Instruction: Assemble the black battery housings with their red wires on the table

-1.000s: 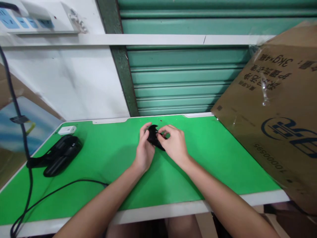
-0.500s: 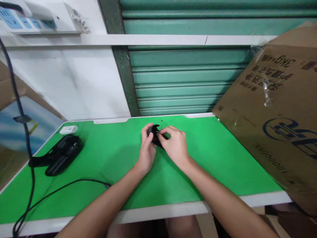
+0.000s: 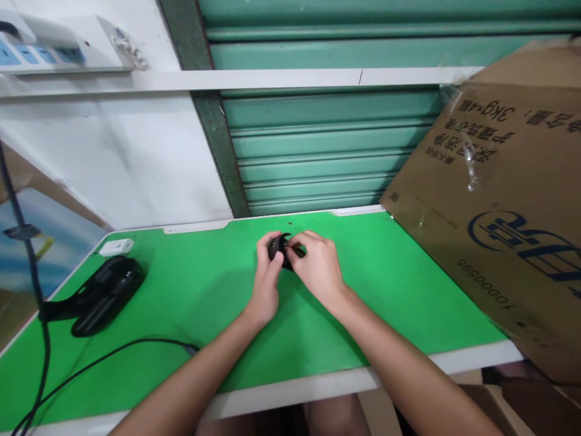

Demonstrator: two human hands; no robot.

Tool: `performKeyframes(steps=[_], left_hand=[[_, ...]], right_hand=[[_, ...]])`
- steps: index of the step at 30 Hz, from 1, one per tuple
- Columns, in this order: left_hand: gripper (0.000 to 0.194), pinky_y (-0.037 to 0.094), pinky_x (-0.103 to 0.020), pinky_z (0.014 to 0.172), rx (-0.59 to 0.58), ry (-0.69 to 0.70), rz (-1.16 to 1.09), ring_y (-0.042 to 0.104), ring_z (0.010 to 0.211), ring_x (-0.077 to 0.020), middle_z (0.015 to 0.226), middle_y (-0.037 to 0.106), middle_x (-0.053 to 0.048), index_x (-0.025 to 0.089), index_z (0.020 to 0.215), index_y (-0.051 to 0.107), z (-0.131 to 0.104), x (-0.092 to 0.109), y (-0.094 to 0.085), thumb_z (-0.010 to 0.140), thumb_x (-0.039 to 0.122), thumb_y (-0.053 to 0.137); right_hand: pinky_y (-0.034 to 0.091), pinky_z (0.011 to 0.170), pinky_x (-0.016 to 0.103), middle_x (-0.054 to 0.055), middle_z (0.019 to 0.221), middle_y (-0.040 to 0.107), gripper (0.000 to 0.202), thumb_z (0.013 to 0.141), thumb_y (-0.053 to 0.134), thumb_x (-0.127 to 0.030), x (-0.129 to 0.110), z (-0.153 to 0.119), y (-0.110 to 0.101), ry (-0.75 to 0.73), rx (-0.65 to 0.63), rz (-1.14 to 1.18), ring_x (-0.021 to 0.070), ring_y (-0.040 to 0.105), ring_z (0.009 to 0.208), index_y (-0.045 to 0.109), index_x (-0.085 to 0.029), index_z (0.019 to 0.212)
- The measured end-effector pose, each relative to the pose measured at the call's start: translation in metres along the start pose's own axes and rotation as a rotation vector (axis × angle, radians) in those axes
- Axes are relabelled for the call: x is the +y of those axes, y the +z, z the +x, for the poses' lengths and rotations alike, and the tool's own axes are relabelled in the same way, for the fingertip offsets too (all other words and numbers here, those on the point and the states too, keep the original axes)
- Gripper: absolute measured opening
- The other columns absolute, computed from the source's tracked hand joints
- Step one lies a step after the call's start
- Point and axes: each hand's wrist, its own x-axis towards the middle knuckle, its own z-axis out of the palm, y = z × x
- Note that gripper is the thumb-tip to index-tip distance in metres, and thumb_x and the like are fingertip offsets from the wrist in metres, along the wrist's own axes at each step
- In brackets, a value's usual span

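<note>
My left hand (image 3: 267, 272) is closed round a small, black, curved plastic piece (image 3: 275, 245), the thumb on its near side and the fingers behind. The piece has a hooked upper edge and is held above the green tabletop near its middle. My right hand (image 3: 320, 260) is closed in a pinch at the right side of the same piece. A small pale glint shows near those fingertips; what they pinch is too small to tell. Part of the black piece is hidden behind the right fingers.
On the left of the green table (image 3: 190, 284) lies a black device with a strap-like arm (image 3: 106, 293), beside a small white block (image 3: 117, 247). A black cable (image 3: 122, 348) runs along the left. A big cardboard box (image 3: 481, 200) leans at the right; a green shutter (image 3: 308, 142) stands behind.
The view has shifted slightly, so the box and the table things sit further left. Both hands keep their hold; the black piece has turned a little and my right fingertips have shifted slightly against it.
</note>
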Motion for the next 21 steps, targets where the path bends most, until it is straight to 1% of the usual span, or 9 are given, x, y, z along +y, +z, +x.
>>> performKeyframes(steps=[2,5,8,10,13,15,17,19,21], left_hand=[[0.054,0.043,-0.037,0.110,-0.007,0.000,-0.011,0.050,0.133,-0.0271,0.136,0.056,-0.007,0.027,0.132,0.056,0.000,0.001,-0.002,0.088,0.056,0.066],[0.055,0.047,-0.032,0.102,0.007,-0.032,-0.100,0.053,0.128,-0.0243,0.136,0.058,-0.005,0.029,0.134,0.058,0.003,0.008,-0.005,0.085,0.050,0.070],[0.052,0.051,-0.025,0.089,0.047,-0.100,-0.283,0.059,0.115,-0.0201,0.122,0.064,-0.004,0.025,0.125,0.065,0.009,0.023,-0.010,0.077,0.044,0.074],[0.046,0.053,-0.025,0.082,0.096,-0.231,-0.434,0.063,0.103,-0.0185,0.110,0.068,-0.005,0.020,0.118,0.068,0.014,0.036,-0.014,0.079,0.045,0.069],[0.038,0.055,-0.026,0.074,0.131,-0.518,-0.570,0.066,0.083,-0.0167,0.096,0.071,-0.007,0.014,0.111,0.068,0.023,0.052,-0.022,0.087,0.042,0.056],[0.034,0.055,-0.027,0.068,0.050,-0.675,-0.567,0.066,0.073,-0.0173,0.086,0.073,-0.009,0.011,0.103,0.069,0.028,0.057,-0.027,0.086,0.038,0.057],[0.027,0.054,-0.028,0.064,-0.065,-0.763,-0.521,0.065,0.067,-0.0182,0.078,0.073,-0.009,0.011,0.093,0.070,0.031,0.058,-0.031,0.081,0.033,0.061],[0.020,0.053,-0.026,0.062,-0.133,-0.791,-0.454,0.065,0.064,-0.0173,0.077,0.074,-0.008,0.012,0.088,0.071,0.031,0.057,-0.034,0.074,0.025,0.065],[0.026,0.052,-0.024,0.061,-0.159,-0.782,-0.380,0.065,0.064,-0.0157,0.083,0.077,-0.007,0.012,0.092,0.073,0.030,0.055,-0.034,0.068,0.017,0.066]], right_hand=[[0.050,0.081,0.035,0.005,0.090,0.078,0.010,0.085,0.071,-0.012,0.000,-0.001,0.001,-0.032,0.004,-0.013,0.0215,0.071,0.084,0.076,-0.021,0.084],[0.049,0.090,0.042,0.006,0.101,0.079,0.009,0.085,0.075,-0.018,0.002,-0.002,0.006,-0.105,-0.001,0.007,0.0250,0.070,0.095,0.079,-0.024,0.090],[0.048,0.100,0.047,0.006,0.116,0.076,0.020,0.085,0.074,-0.017,0.007,0.001,0.012,-0.150,-0.005,0.155,0.0255,0.069,0.108,0.079,-0.028,0.101],[0.051,0.101,0.044,0.006,0.119,0.074,0.024,0.087,0.069,-0.013,0.011,0.004,0.014,-0.193,-0.026,0.305,0.0230,0.069,0.111,0.077,-0.026,0.105],[0.055,0.099,0.037,0.007,0.114,0.074,0.023,0.090,0.064,-0.011,0.015,0.005,0.014,-0.346,-0.072,0.474,0.0195,0.069,0.109,0.073,-0.023,0.107],[0.054,0.103,0.037,0.006,0.116,0.074,0.026,0.090,0.062,-0.009,0.015,0.003,0.011,-0.430,-0.116,0.474,0.0194,0.068,0.113,0.071,-0.023,0.111],[0.053,0.105,0.038,0.007,0.122,0.071,0.039,0.089,0.061,-0.007,0.014,0.000,0.008,-0.448,-0.166,0.420,0.0197,0.066,0.117,0.065,-0.024,0.123],[0.053,0.107,0.039,0.009,0.129,0.067,0.053,0.088,0.061,-0.006,0.013,-0.002,0.004,-0.440,-0.199,0.360,0.0203,0.064,0.121,0.055,-0.024,0.137],[0.052,0.108,0.040,0.010,0.133,0.063,0.057,0.088,0.062,-0.008,0.013,-0.003,0.002,-0.434,-0.200,0.314,0.0214,0.062,0.125,0.050,-0.025,0.141]])
